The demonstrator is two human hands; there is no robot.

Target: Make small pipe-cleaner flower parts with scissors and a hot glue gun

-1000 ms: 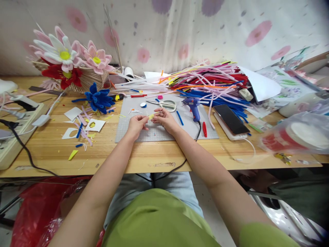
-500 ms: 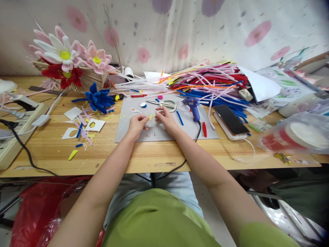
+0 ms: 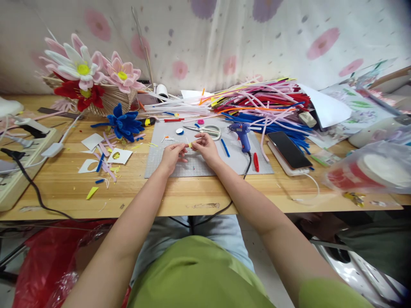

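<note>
Over the grey cutting mat [image 3: 205, 169], my left hand [image 3: 173, 157] and my right hand [image 3: 204, 149] meet at the fingertips. Between them is a small yellow piece [image 3: 189, 145], mostly covered by the fingers; its exact kind does not show. Both hands pinch it. Just beyond my right hand lie scissors [image 3: 212, 131] with pale handles. A blue and white round lid-like disc [image 3: 180, 131] sits behind my left hand. To the right are a short blue stick [image 3: 225, 148], a blue glue gun [image 3: 242, 136] and a red piece [image 3: 256, 162].
A blue pipe-cleaner flower [image 3: 123, 123] and cut white paper scraps [image 3: 120, 156] lie left. Bundled pipe cleaners [image 3: 257, 100] line the back. At right are a phone [image 3: 289, 149] and a bagged cup [image 3: 369, 171]; a power strip [image 3: 28, 171] stands far left.
My right hand's fingers have closed in on the yellow piece beside my left fingertips. It was more exposed before. The other things on the table stay put.
</note>
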